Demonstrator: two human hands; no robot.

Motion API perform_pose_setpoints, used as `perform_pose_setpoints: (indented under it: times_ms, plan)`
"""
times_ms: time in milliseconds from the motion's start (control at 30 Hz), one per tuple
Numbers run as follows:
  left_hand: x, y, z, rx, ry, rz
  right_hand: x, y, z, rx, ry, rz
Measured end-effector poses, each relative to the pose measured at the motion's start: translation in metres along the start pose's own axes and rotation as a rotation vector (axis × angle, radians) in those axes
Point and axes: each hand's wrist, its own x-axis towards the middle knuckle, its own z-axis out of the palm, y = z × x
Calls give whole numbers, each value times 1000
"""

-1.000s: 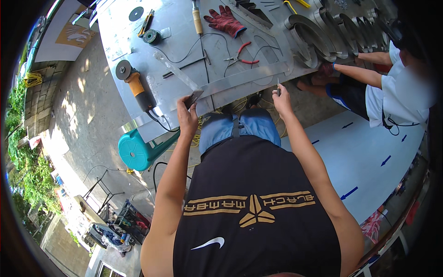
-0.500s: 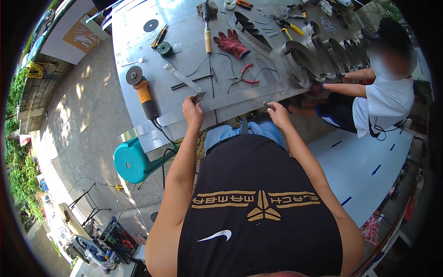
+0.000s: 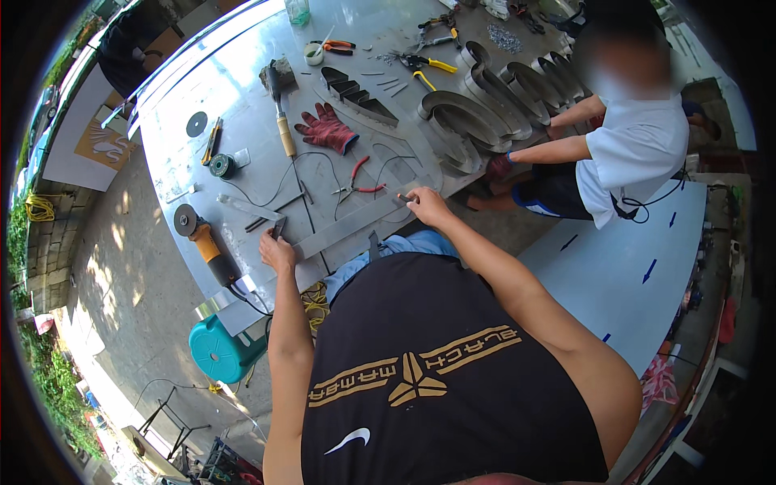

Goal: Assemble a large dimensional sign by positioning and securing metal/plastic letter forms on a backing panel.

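Observation:
My left hand (image 3: 279, 252) grips the dark stock of a try square (image 3: 249, 209), whose pale blade points to the far left over the table. Under that hand, a long thin metal strip (image 3: 349, 225) lies along the table's near edge. My right hand (image 3: 430, 207) pinches a small dark pen-like tool (image 3: 403, 198), its tip over the right part of the strip; contact cannot be made out. Just beyond the strip lie red-handled pliers (image 3: 357, 179) and a dark T-shaped metal rod (image 3: 301, 194).
An angle grinder (image 3: 208, 250) rests at the table's left edge, above a teal stool (image 3: 222, 349). Farther back are a red glove (image 3: 327, 129), a wooden-handled tool (image 3: 284, 129) and yellow-handled snips (image 3: 428, 63). Curved metal pieces (image 3: 457, 121) stand near a co-worker (image 3: 634, 129) at right.
The view has turned, shifting the table left and downward in the picture. My right hand has moved farther over the strip with the pen-like tool. My left hand keeps hold of the square.

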Motion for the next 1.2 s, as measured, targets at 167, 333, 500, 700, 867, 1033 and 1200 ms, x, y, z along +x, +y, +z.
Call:
perform_pose_setpoints:
  times_ms: [167,333,500,700,867,1033,1200]
  plan:
    - [-16,66,-6,161,146,-87,49,10,-25,-31,-124,-27]
    - [-20,184,-36,-134,113,226,96,12,-40,-92,-176,-144]
    - [-42,209,-26,-173,17,217,131,3,-39,-135,-209,-240]
    - [-103,173,-9,-352,-59,-25,149,-4,-28,-268,-282,-406]
    - [-68,272,-83,-849,-389,-1,153,6,-27,-347,-254,-419]
    - [-54,401,-235,-1387,-331,790,136,-4,-54,-283,-258,-485]
    - [-43,459,-318,-1629,-474,1381,123,-11,-77,-207,-240,-501]
